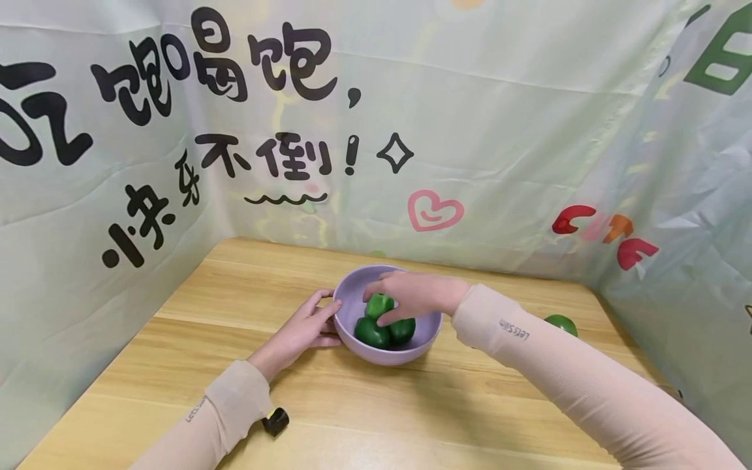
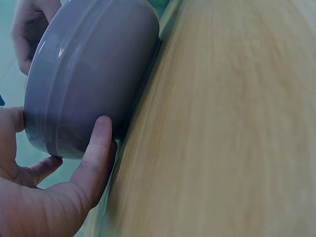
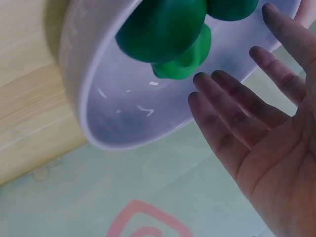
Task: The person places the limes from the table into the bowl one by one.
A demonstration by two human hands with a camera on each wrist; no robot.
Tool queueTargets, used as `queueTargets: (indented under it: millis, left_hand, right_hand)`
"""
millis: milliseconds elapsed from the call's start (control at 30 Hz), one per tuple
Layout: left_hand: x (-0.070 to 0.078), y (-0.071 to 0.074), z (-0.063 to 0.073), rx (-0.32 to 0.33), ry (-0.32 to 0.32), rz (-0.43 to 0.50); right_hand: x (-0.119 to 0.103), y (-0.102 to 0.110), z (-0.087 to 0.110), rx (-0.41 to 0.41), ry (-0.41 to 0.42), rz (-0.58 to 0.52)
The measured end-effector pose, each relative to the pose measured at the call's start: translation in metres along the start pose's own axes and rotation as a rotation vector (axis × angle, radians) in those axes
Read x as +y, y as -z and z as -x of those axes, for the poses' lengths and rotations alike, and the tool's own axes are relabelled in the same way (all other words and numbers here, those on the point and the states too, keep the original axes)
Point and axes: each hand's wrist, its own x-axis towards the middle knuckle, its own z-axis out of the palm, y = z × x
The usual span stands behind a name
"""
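Observation:
A light purple bowl (image 1: 388, 356) stands on the wooden table. My left hand (image 1: 302, 329) holds its left side, thumb at the rim and fingers against the outer wall; the left wrist view shows a fingertip (image 2: 102, 126) low on that wall. Inside the bowl lie smooth, round, dark green pieces (image 1: 371, 333) and a brighter green, lobed piece (image 1: 380, 305). My right hand (image 3: 276, 143) is over the bowl's far right part, fingers spread and nothing between them, apart from the green pieces in the right wrist view.
A round green piece (image 1: 561, 324) lies on the table at the right, partly behind my right sleeve (image 1: 529, 339). Beside my left sleeve (image 1: 235, 398) is a small black object (image 1: 276, 421) with a bit of yellow. Printed cloth (image 1: 499, 150) hangs behind the table and along its sides.

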Motion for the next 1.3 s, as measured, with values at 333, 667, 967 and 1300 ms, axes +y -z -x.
queueTargets:
  millis: [333, 667, 967, 1300]
  left_hand:
    - [0.0, 0.001, 0.001, -0.008, 0.0, -0.006]
    - [0.001, 0.0, 0.001, -0.008, -0.003, 0.003]
    - [0.002, 0.001, 0.003, -0.007, 0.004, -0.01]
    - [0.002, 0.0, 0.004, -0.005, 0.004, -0.017]
  right_hand:
    - [0.018, 0.002, 0.007, 0.016, -0.068, 0.007]
    - [0.032, 0.006, 0.021, 0.087, -0.098, 0.015]
    - [0.051, 0.007, 0.032, 0.133, -0.109, -0.019]
    - [0.07, 0.003, 0.041, 0.168, -0.122, 0.011]
